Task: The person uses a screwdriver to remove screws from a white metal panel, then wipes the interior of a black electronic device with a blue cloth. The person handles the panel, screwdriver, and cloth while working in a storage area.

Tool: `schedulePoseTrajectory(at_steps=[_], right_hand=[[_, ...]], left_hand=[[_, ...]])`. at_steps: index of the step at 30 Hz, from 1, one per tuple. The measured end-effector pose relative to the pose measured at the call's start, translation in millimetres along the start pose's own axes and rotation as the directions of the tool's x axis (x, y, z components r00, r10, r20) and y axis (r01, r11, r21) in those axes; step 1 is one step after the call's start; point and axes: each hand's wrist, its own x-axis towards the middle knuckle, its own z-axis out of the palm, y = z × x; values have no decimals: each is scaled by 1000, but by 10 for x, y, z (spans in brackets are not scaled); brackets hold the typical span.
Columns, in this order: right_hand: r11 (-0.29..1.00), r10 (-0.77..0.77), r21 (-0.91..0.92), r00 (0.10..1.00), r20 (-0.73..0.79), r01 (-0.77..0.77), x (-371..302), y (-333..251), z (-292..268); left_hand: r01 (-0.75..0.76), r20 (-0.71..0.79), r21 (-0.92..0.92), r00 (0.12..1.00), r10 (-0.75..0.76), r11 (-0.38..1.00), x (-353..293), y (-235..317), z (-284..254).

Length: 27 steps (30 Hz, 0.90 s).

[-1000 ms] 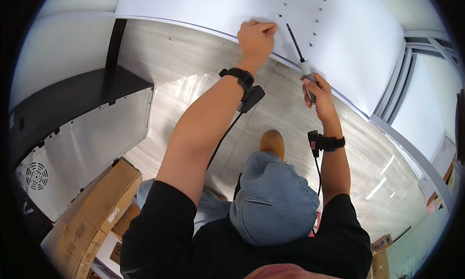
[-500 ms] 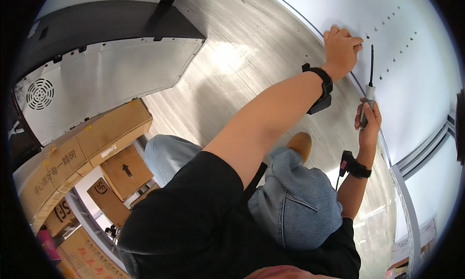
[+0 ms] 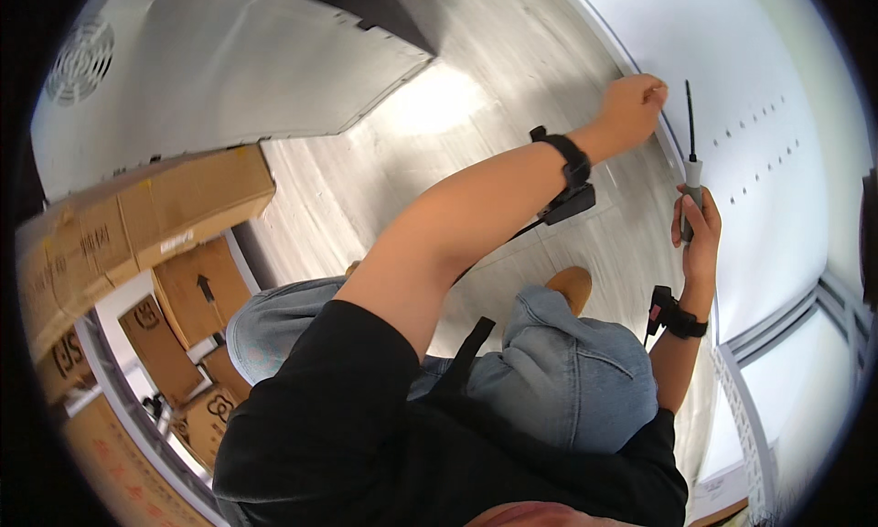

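My right hand (image 3: 700, 223) is wrapped round the grey handle of a screwdriver (image 3: 692, 172). Its long dark shaft points up and away from me, in front of the white panel (image 3: 777, 65). My left hand (image 3: 633, 108) is by the panel's left edge, a little left of the screwdriver's tip. Its fingers are curled together in a pinch; whatever is between them is too small to name. Two rows of small dark holes or screws (image 3: 757, 177) run across the panel to the right of the screwdriver.
A large metal cabinet (image 3: 229, 69) with a round vent stands at the upper left. Below it, cardboard boxes (image 3: 197, 202) fill a grey metal rack (image 3: 123, 390). Another metal frame (image 3: 743, 390) rises at the right. Pale wood-look floor (image 3: 494, 106) lies between.
My left hand has drawn back from the holes toward the panel's edge, its fingers curling in. The right hand still grips the screwdriver. The whole view has shifted.
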Motion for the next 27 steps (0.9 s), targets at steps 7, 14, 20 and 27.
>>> schedulePoseTrajectory(at_steps=[7, 14, 20, 27], right_hand=[[878, 142, -471, 891, 431, 88, 527, -914, 1340], [604, 417, -756, 708, 569, 252, 787, -1106, 3006], [666, 469, -732, 684, 558, 141, 753, -430, 3966], [823, 521, -493, 721, 458, -282, 266, 1001, 4390]], left_hand=[[401, -21, -711, 809, -588, 578, -567, -272, -1668], [164, -182, -913, 655, -734, 373, -1143, -918, -2820], [86, -191, -960, 500, -845, 267, -1349, -1583, -3249], [515, -25, -807, 460, -887, 290, -1831, -2521, -3738]])
